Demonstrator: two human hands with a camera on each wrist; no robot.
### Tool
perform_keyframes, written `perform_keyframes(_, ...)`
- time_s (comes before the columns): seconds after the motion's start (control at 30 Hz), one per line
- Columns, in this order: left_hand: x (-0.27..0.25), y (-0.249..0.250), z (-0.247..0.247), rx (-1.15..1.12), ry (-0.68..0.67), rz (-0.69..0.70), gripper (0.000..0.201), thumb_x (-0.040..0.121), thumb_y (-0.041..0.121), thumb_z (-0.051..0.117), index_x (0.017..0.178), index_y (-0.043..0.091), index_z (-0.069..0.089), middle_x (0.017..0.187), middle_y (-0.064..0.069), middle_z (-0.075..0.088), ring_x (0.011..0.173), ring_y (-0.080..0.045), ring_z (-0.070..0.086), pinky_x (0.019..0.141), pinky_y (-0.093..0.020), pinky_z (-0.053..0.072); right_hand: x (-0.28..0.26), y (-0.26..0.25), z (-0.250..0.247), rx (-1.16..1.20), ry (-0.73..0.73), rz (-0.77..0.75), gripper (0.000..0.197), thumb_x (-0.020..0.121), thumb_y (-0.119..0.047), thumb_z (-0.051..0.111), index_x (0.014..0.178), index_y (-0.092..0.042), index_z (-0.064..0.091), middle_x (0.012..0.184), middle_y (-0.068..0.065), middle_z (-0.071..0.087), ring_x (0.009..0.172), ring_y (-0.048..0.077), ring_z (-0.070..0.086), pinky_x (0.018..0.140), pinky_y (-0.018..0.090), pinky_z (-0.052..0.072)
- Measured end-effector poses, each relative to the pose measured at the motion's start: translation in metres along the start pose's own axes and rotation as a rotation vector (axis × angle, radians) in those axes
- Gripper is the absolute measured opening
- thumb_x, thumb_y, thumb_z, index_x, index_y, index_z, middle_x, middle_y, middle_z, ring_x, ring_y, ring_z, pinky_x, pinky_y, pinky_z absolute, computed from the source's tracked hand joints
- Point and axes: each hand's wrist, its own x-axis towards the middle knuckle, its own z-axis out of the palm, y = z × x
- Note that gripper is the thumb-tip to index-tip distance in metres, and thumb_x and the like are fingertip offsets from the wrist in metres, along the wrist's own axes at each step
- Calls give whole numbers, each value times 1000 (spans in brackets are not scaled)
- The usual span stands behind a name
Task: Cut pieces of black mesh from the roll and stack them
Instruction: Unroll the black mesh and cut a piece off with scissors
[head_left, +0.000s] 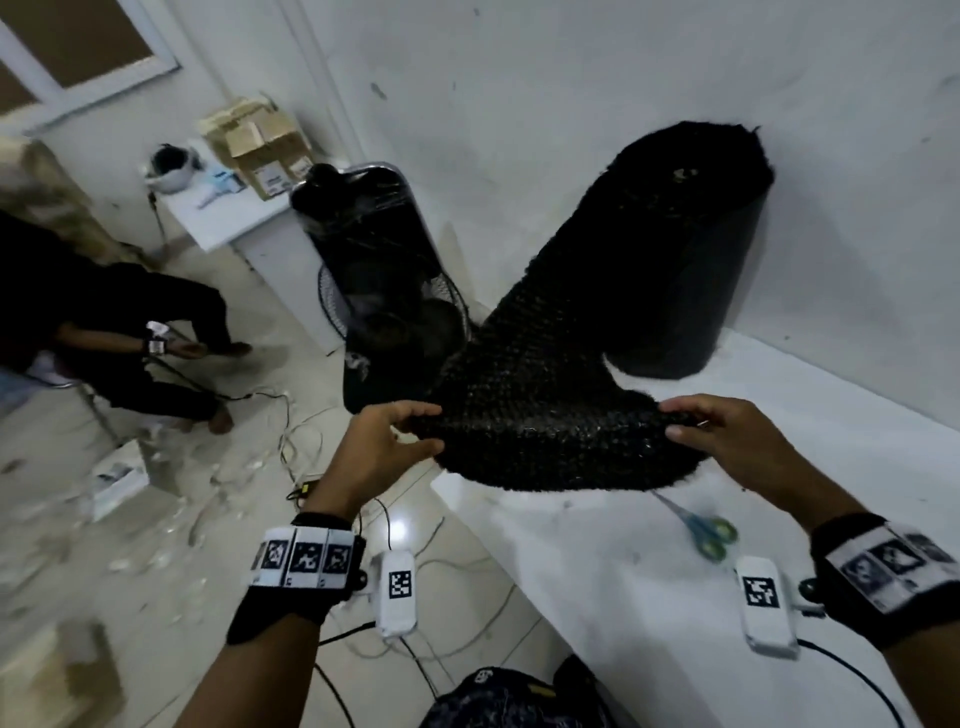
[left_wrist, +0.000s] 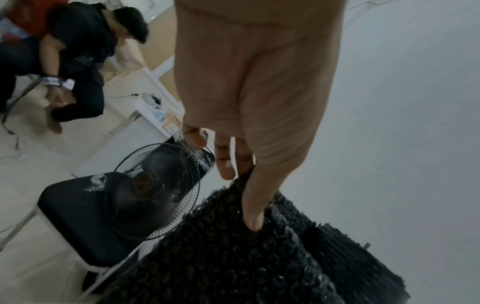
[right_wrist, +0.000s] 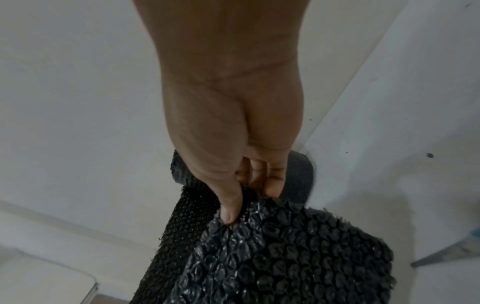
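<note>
Two hands: both pinch the free end of the black bubbly mesh sheet (head_left: 561, 431), one at each side edge.
Left hand (head_left: 387, 441): thumb on top, fingers under, clamped on the left edge; in the left wrist view the thumb presses into the mesh.
Right hand (head_left: 722, 431): thumb and curled fingers nip the right edge, same pinch in the right wrist view.
Why held so: likely to draw the sheet taut and level off the roll so a length can be cut.
Roll: big black upright mesh roll (head_left: 680, 249) stands on the far right of the white tabletop (head_left: 597, 582) against the wall; the sheet runs from it down and near to the hands.
Scissors: blue-and-green-handled scissors (head_left: 704, 527) lie on the tabletop just near of the sheet, by the right hand; handy for the cut, not yet picked up.
Stack: no cut pieces in view.
Writing: none readable; only square black-and-white coded tags on the wristbands (head_left: 304, 558); labels on the far-left cardboard boxes (head_left: 265, 150) too blurred.
</note>
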Motion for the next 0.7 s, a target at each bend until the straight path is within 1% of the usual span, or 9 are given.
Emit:
perform_keyframes(0.07,-1,-4,-1,37,71,39,22,81,23,82,102,29,76,92,14,63,83,-1,56,68,-4,39,1,-4,1,-94,-20,-53,27,87,-10,74,94,-36,71,95,-4,74,78,6,66,71,22,49)
perform_keyframes(0.13,-3,-6,-1,27,73,46,17,82,24,81,90,37,74,93,11,59,82,-3,54,68,-8,38,-1,-8,-2,-162,-34,-80,23,89,-11,71,95,-34,71,96,-11,72,79,-3,64,68,10,44)
perform_keyframes(0.23,-9,-5,-3,56,-61,46,33,85,24,78,75,52,65,92,13,58,79,1,55,68,-13,39,-6,-11,-6,-226,-47,-102,16,92,-12,68,99,-26,71,99,-9,70,86,-2,63,70,2,41)
perform_keyframes(0.3,-13,-5,-4,31,-129,67,42,87,21,76,65,55,68,82,17,63,75,9,57,65,-8,39,-11,-12,-10,-232,-101,-78,14,93,-14,67,97,-26,70,95,-9,70,82,-1,63,66,4,42)
perform_keyframes(0.4,-16,-7,-6,31,-120,89,38,90,21,72,72,55,68,83,30,64,76,8,54,64,-11,39,-19,-12,-11,13,-184,1,14,88,-13,73,97,-22,69,87,0,70,74,4,63,64,12,48)
perform_keyframes(0.47,-16,-11,-7,24,-72,85,30,90,22,73,84,51,66,89,15,63,78,5,53,68,-15,39,-20,-10,-13,358,-172,71,37,71,-27,88,101,-17,68,90,11,70,84,18,66,75,27,54)
perform_keyframes(0.53,-14,-11,-9,6,-44,88,24,89,21,74,90,44,68,94,8,60,79,8,52,69,-8,38,-20,-9,-16,551,-139,93,65,49,-42,97,102,-17,70,93,14,70,86,21,68,76,28,56)
perform_keyframes(0.6,-12,-8,-10,3,11,86,17,88,19,74,95,34,70,95,7,58,79,12,52,69,-3,38,-21,-13,-17,511,-146,52,55,53,-35,95,101,-19,75,92,13,67,85,22,66,74,24,56)
perform_keyframes(0.7,-10,-5,-11,11,93,77,14,89,18,73,100,26,70,93,10,55,78,13,51,70,-1,37,-24,-21,-19,226,-187,-6,38,64,-13,87,99,-24,77,89,4,73,83,21,65,74,21,54)
